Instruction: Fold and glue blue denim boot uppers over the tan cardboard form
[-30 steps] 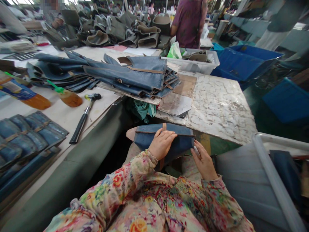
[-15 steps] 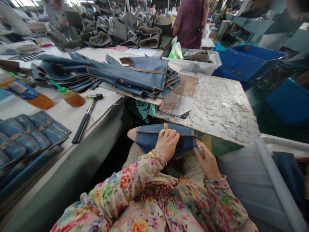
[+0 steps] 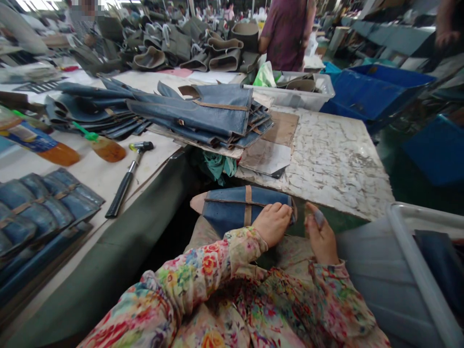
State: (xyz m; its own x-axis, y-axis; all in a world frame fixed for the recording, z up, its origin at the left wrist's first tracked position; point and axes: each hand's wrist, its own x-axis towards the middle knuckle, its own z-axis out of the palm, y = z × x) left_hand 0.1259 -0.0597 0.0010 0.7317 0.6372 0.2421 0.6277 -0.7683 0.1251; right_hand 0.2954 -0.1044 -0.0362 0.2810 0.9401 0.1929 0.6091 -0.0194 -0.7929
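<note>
The blue piece (image 3: 226,208) lies lengthwise across the person's lap in the middle of the frame, below the desk (image 3: 340,159) edge, its pinkish end pointing left and a tan strap (image 3: 248,205) running across its middle. The left hand (image 3: 273,224) rests on its right end, to the right of the strap, knuckles up and fingers bent over the top; the hand's thumb and the piece's underside are hidden, so whether it is pinched or merely pressed cannot be told. The right hand (image 3: 321,237) is just beside that end, apart from it, raised with fingers curled and the thumb near the fingertips. Something greyish sits at the thumb; whether it is a covering or a small held object cannot be made out, nor whether the fingers close on anything. The left forearm slants up from the bottom left of the frame in a flowered sleeve (image 3: 203,263), while the right forearm rises from the lower right. The left hand covers part of the piece's right end, and the grey bin (image 3: 366,270) at lower right is cut off by the frame.
</note>
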